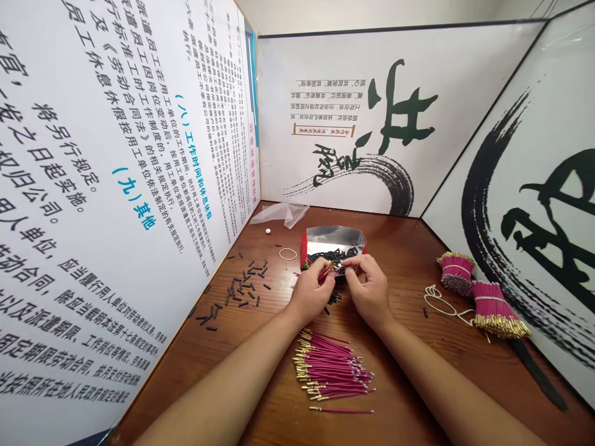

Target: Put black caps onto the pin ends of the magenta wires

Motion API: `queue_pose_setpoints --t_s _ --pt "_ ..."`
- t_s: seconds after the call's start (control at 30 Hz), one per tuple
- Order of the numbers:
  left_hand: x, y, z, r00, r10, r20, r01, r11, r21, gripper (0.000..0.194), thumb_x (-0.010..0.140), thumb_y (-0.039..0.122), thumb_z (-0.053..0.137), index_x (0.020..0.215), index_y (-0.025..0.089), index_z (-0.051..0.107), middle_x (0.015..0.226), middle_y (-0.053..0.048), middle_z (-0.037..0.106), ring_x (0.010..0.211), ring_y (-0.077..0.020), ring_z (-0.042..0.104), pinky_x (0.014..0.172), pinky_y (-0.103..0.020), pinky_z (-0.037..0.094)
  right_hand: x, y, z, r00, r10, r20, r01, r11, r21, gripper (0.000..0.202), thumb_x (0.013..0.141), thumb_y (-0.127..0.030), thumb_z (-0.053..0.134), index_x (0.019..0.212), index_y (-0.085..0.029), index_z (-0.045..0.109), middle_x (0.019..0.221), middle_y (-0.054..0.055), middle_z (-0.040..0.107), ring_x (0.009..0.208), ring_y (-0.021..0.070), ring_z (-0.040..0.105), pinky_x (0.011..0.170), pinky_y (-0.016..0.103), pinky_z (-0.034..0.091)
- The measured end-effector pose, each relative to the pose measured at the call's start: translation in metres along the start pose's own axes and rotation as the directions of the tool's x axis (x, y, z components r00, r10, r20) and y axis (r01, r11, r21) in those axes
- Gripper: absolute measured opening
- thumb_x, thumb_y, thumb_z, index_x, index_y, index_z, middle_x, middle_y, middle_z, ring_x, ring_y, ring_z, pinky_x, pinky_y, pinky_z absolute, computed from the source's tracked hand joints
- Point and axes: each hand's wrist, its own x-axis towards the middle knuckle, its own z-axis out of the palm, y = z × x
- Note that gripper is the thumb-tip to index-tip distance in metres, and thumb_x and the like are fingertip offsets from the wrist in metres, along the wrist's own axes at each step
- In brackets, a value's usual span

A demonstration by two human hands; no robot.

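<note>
My left hand (pixel 312 288) is closed on pink wires with gold tips, just in front of a red box with a silvery inside (pixel 332 235). Black tubes (pixel 325 256) lie in the box. My right hand (pixel 369 290) is pinched at the wire tips, close to the left fingertips; what it holds is too small to make out. More black tubes lie below the hands. Between my forearms a pile of pink wires (pixel 330 367) is spread, gold ends to the left, with a single wire (pixel 341 410) nearer me.
Loose black tubes (pixel 242 288) are scattered at the left. Two tied pink bundles (pixel 455 272) (pixel 498 310), white bands (pixel 441 303) and a dark strip (pixel 539 375) lie at the right. A clear plastic bag (pixel 281 214) lies at the back. Printed panels (pixel 344 118) surround the table.
</note>
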Motion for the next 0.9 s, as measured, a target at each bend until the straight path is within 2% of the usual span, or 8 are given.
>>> queue_pose_setpoints --t_s 0.23,0.4,0.77,0.9 --pt "0.0002 0.0003 -0.0007 1.000 -0.001 0.007 0.000 0.999 0.035 0.015 0.089 0.028 0.046 0.077 0.020 0.045 0.067 0.005 0.045 0.061 -0.0098 0.040 0.060 -0.022 0.033 0.0009 -0.0006 0.0000 1.000 -0.006 -0.015 0.005 0.999 -0.053 0.015 0.085 -0.020 0.053 0.085 -0.022 0.068 0.086 0.004 0.066 0.084 0.0202 0.058 0.077 0.035 0.046" --pt "-0.0001 -0.0005 -0.0008 1.000 0.007 -0.003 -0.007 1.000 0.024 0.014 0.089 0.027 0.045 0.077 0.020 0.044 0.067 0.005 0.044 0.061 -0.0093 0.040 0.060 -0.022 0.033 0.0009 -0.0003 -0.0004 0.998 -0.068 0.005 0.068 0.992 -0.102 0.015 0.085 -0.018 0.054 0.086 -0.023 0.068 0.084 0.004 0.066 0.085 0.0209 0.057 0.081 0.037 0.046" --pt "0.0003 -0.0021 -0.0009 0.999 0.032 0.012 -0.033 0.997 0.063 0.018 0.089 0.025 0.045 0.073 0.020 0.040 0.064 0.005 0.039 0.059 -0.0095 0.037 0.058 -0.022 0.030 0.0001 -0.0046 -0.0021 0.994 -0.103 0.023 0.104 0.993 -0.053 0.022 0.090 -0.018 0.049 0.090 -0.024 0.070 0.087 0.004 0.065 0.086 0.0211 0.056 0.081 0.038 0.045" --pt "0.0005 -0.0019 -0.0006 1.000 0.019 0.013 -0.020 0.999 0.040 0.017 0.090 0.027 0.045 0.075 0.020 0.042 0.065 0.005 0.042 0.060 -0.0097 0.038 0.058 -0.022 0.031 -0.0008 -0.0038 -0.0010 0.991 -0.118 0.063 0.121 0.991 -0.047 0.022 0.091 -0.020 0.049 0.104 -0.024 0.067 0.092 0.004 0.065 0.090 0.0210 0.055 0.084 0.039 0.045"
